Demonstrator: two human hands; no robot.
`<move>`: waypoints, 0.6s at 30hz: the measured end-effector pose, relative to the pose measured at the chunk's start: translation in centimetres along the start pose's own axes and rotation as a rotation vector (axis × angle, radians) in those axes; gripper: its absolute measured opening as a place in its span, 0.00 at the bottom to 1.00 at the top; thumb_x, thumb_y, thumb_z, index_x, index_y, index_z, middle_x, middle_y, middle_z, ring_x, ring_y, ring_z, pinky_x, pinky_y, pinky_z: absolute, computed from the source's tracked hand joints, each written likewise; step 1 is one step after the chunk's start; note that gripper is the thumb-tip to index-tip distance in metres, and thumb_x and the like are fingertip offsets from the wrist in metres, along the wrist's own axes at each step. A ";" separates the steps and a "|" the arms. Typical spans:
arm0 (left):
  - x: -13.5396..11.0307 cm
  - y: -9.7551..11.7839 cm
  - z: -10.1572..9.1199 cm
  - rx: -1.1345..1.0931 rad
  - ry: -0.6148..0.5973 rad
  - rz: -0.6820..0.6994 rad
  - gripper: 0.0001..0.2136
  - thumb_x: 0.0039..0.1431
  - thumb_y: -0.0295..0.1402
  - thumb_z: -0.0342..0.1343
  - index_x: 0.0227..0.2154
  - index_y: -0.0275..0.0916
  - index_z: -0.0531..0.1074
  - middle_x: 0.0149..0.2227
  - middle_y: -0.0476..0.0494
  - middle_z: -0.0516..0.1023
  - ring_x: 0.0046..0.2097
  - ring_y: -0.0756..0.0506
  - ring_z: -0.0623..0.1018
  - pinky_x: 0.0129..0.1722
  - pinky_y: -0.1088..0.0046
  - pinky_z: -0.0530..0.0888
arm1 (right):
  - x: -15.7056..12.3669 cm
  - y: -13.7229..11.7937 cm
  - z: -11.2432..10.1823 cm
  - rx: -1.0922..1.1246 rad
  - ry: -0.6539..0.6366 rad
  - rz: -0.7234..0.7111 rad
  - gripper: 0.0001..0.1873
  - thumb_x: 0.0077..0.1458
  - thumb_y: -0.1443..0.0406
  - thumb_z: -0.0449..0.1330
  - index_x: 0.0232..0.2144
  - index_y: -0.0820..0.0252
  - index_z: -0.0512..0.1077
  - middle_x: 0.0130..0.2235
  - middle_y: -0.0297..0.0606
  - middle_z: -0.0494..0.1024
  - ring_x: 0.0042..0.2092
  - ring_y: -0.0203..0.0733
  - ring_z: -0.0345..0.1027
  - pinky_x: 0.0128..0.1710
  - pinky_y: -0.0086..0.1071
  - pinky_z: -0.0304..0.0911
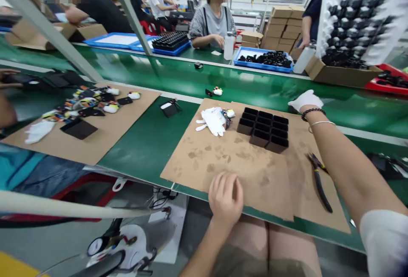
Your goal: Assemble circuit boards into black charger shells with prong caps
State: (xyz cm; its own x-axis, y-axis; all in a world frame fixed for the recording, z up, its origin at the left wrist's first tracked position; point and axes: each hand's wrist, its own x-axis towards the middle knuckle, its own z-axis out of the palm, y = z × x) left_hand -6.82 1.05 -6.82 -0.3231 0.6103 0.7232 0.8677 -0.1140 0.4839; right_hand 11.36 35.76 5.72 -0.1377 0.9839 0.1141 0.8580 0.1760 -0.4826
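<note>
My bare left hand [225,197] rests on the near edge of a brown cardboard sheet [223,158], fingers curled down with nothing visible in them. My right hand [305,100], in a white glove, reaches far forward past the sheet's back right corner; its fingers are bent and I cannot see what they touch. A black tray of square cells [264,128] lies on the sheet between the hands. Left of that tray sits a spare white glove [213,120], with small coloured parts [228,114] beside it. Black pliers [318,179] lie near my right forearm.
A green conveyor belt [178,77] runs across the bench. A second cardboard sheet [95,137] at left holds several small figures and black pieces. Blue trays [264,59], boxes [341,73] and seated people are on the far side. Another person's hand [9,77] is at far left.
</note>
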 end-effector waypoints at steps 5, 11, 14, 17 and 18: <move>0.4 0.3 0.0 0.004 0.004 -0.061 0.10 0.60 0.21 0.53 0.40 0.42 0.72 0.32 0.44 0.82 0.37 0.43 0.81 0.42 0.64 0.77 | 5.6 -10.6 2.5 -0.039 0.011 -0.099 0.21 0.65 0.57 0.60 0.56 0.60 0.69 0.58 0.45 0.71 0.56 0.49 0.69 0.55 0.50 0.69; 0.7 0.4 0.2 0.030 0.054 -0.147 0.12 0.58 0.21 0.50 0.40 0.44 0.70 0.31 0.45 0.81 0.35 0.42 0.81 0.51 0.54 0.76 | 6.9 -25.1 12.9 0.020 -0.401 -0.395 0.21 0.64 0.58 0.62 0.55 0.60 0.70 0.56 0.44 0.73 0.53 0.47 0.72 0.51 0.48 0.72; 0.7 0.4 0.6 0.019 0.086 -0.168 0.12 0.57 0.21 0.49 0.38 0.45 0.70 0.30 0.46 0.81 0.33 0.42 0.81 0.50 0.52 0.76 | 5.4 -27.1 15.4 0.004 -0.494 -0.424 0.19 0.64 0.58 0.61 0.54 0.60 0.70 0.55 0.44 0.74 0.52 0.46 0.72 0.51 0.47 0.72; 0.7 0.3 0.8 0.002 0.082 -0.166 0.12 0.57 0.21 0.50 0.37 0.45 0.70 0.29 0.46 0.80 0.33 0.42 0.81 0.51 0.51 0.76 | 4.2 -27.0 14.5 0.011 -0.526 -0.451 0.18 0.65 0.57 0.60 0.53 0.60 0.71 0.55 0.43 0.74 0.52 0.46 0.72 0.51 0.45 0.72; 0.6 0.3 0.8 0.001 0.070 -0.164 0.12 0.56 0.21 0.50 0.37 0.45 0.70 0.30 0.46 0.80 0.34 0.42 0.81 0.52 0.51 0.76 | 3.8 -26.7 13.4 0.021 -0.527 -0.462 0.18 0.66 0.57 0.59 0.53 0.61 0.71 0.54 0.43 0.74 0.51 0.46 0.72 0.51 0.45 0.72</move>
State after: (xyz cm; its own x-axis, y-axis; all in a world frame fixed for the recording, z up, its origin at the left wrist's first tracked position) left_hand -6.46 2.03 -6.60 -0.4863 0.5645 0.6670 0.8014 -0.0160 0.5979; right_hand -18.72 35.20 7.46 -0.7122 0.6912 -0.1226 0.6449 0.5752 -0.5034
